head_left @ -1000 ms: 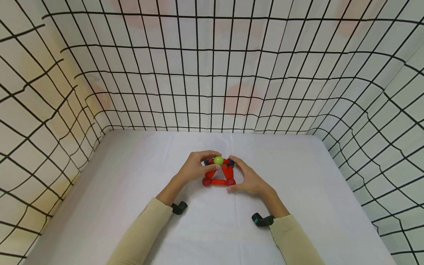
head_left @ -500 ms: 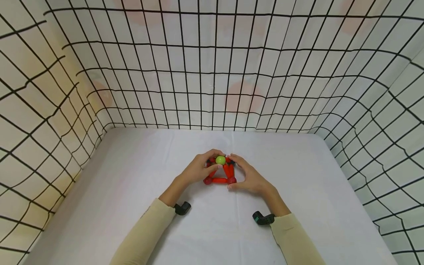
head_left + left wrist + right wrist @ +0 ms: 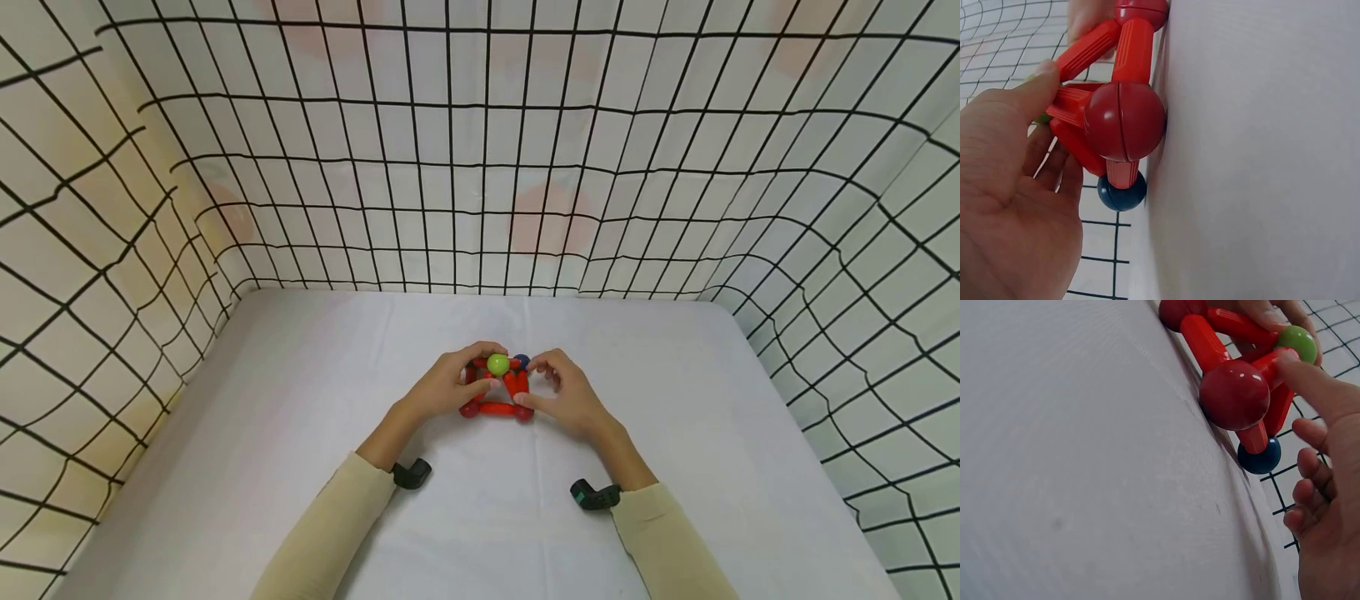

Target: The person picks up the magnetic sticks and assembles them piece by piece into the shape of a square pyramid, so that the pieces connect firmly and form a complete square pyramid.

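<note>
A small pyramid-like frame of red rods (image 3: 497,408) and coloured balls stands on the white cloth. A green ball (image 3: 498,364) forms its top, dark red balls (image 3: 1125,121) sit at the near corners, and a blue ball (image 3: 1259,455) is at a far corner. My left hand (image 3: 441,385) holds the frame by its top, thumb in front and fingers behind, about the green ball. The thumb of my right hand (image 3: 573,402) touches a red rod on the right side. Its other fingers are loosely bent, apart from the frame, near the blue ball.
White cloth (image 3: 645,400) covers the table. Black wire mesh (image 3: 480,167) rises at the back and both sides, with pale sheeting behind it. Small dark cameras (image 3: 594,496) are strapped to both wrists.
My right fingers have drawn back from the far blue ball, uncovering it, and the right thumb has moved up from the near red ball onto a rod. My left hand keeps its hold.
</note>
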`<state>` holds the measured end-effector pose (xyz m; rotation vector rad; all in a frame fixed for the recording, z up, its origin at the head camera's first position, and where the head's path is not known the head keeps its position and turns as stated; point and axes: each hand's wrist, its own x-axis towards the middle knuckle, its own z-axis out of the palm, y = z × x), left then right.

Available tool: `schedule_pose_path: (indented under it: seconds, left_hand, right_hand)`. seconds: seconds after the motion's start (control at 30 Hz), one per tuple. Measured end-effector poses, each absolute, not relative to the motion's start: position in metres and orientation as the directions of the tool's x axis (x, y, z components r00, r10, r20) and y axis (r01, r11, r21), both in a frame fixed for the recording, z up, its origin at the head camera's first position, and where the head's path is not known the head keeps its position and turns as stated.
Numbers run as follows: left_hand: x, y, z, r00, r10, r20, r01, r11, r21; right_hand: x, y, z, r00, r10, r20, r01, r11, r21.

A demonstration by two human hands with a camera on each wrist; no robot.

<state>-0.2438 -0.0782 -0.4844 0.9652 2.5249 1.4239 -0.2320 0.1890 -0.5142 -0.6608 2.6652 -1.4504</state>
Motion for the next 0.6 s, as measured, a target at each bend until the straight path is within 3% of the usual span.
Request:
schedule_pose_path:
  seconds: [0.27,0.6]
  left_hand:
    - [-0.246,-0.079,-0.487,-0.782,0.570,0.252,0.504,0.339,0.795]
    - [-0.245,-0.086,-0.488,-0.784,0.572,0.240,0.503,0.360,0.786]
  right_hand:
    - [-0.227,0.178,-0.506,-0.882,-0.442,0.163,-0.367,0.428,-0.826]
    - [-0.227,0.184,-0.510,-0.904,-0.411,0.120,-0.317,0.453,-0.833]
